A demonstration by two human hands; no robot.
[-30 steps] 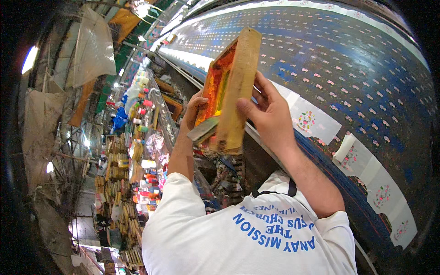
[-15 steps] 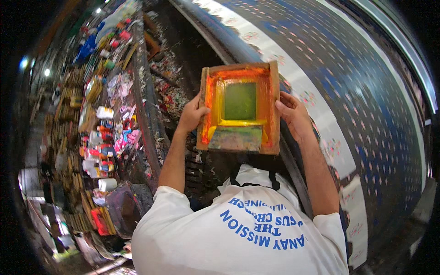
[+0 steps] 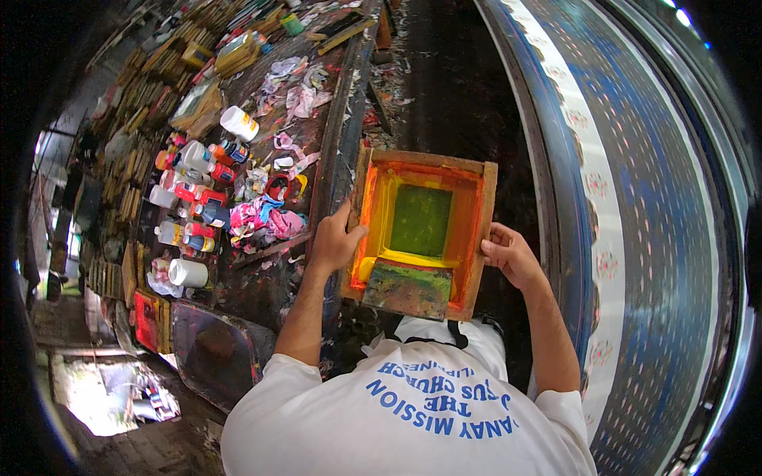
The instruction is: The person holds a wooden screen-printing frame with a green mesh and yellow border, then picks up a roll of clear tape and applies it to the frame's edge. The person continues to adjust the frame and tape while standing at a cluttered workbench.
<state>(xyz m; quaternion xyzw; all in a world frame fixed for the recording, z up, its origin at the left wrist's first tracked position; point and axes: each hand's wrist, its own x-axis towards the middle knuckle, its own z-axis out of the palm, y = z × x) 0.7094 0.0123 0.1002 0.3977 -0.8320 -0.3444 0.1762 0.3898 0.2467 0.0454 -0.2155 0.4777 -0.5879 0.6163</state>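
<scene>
Past my wooden-framed screen [image 3: 423, 222], the dark aisle [image 3: 464, 87] at top centre gives my fingers [image 3: 500, 247] room; at left, bottles [image 3: 208, 194] and rags [image 3: 266, 216] crowd the bench [image 3: 339, 135], blocking a low sweep.

Both hands [image 3: 333, 240] [image 3: 514, 255] apart (thumbs [image 3: 358, 232] inward)

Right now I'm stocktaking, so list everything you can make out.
Framed screen: one, brown and orange, centre
Flat board: one, stained dark, screen's lower end
Left table: one, dark, left
Bottles: several, red, white, dark, left table
Tubs: several, white, left table
Rags: several, pink and white, left table
Wooden frames: many, brown, far left
Right table: one, dark blue, right
Printed strip: one, white, right table
Shirt: one, white, bottom centre
Left hand: one, screen's left side
Right hand: one, screen's right side
</scene>
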